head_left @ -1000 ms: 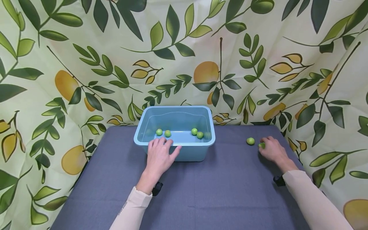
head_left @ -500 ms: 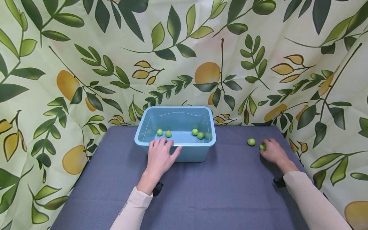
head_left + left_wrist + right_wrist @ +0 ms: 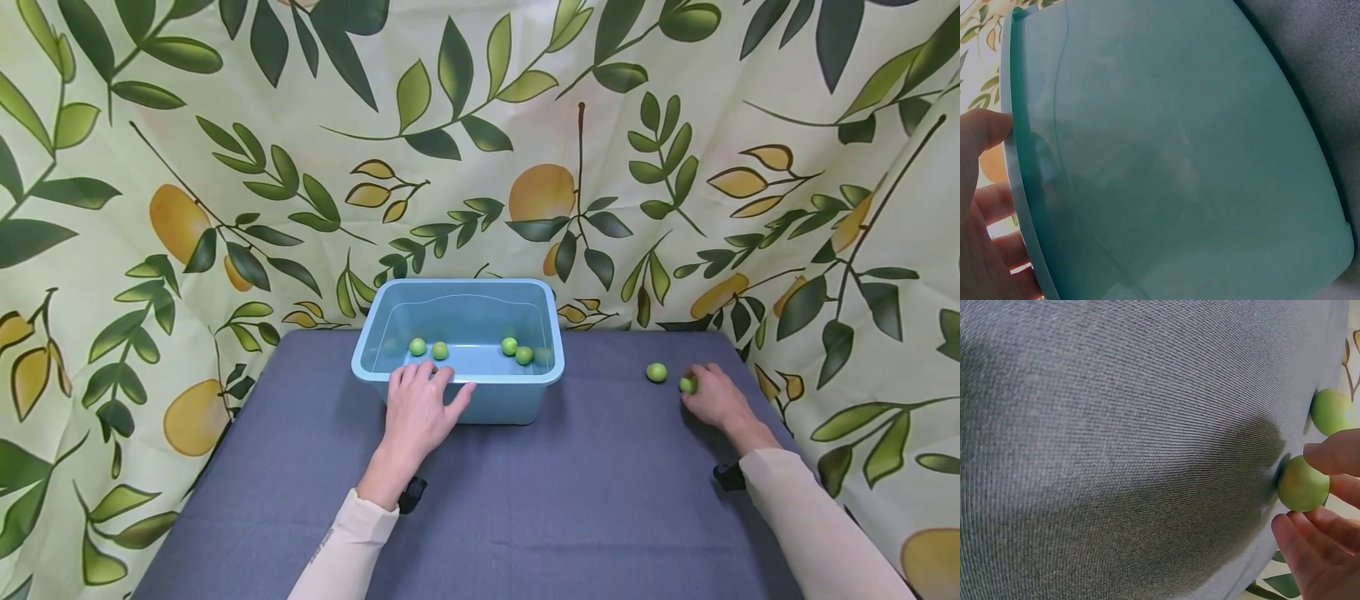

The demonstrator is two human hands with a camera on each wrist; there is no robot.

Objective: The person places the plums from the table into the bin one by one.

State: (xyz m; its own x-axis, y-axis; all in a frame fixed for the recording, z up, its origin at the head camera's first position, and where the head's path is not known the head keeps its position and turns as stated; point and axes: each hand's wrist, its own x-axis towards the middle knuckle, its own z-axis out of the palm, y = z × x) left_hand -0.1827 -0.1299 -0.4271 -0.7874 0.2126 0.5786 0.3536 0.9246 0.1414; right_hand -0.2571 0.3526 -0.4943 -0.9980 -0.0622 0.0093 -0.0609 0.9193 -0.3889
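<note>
In the head view a blue plastic tub (image 3: 457, 379) stands near the back of the table. Inside lie small round green fruits (image 3: 417, 347), a pair toward the left and a pair toward the right. My left hand (image 3: 423, 408) rests with its fingers over the tub's front rim; the left wrist view shows thumb and fingertips at that rim (image 3: 1017, 162). At the table's right side my right hand (image 3: 716, 397) pinches a small round green fruit (image 3: 1304, 484) between thumb and fingers, low at the cloth. Another green fruit (image 3: 656, 372) lies just left of it.
A grey-blue cloth (image 3: 570, 517) covers the table. Leaf-and-fruit patterned fabric (image 3: 465, 200) hangs behind and along both sides, close to the right hand. Each wrist wears a dark camera strap (image 3: 412, 494).
Hands, tub and fruits stay nearly in place. The whole head view has shifted very slightly. My right fingers have settled a little around the fruit, which shows more now.
</note>
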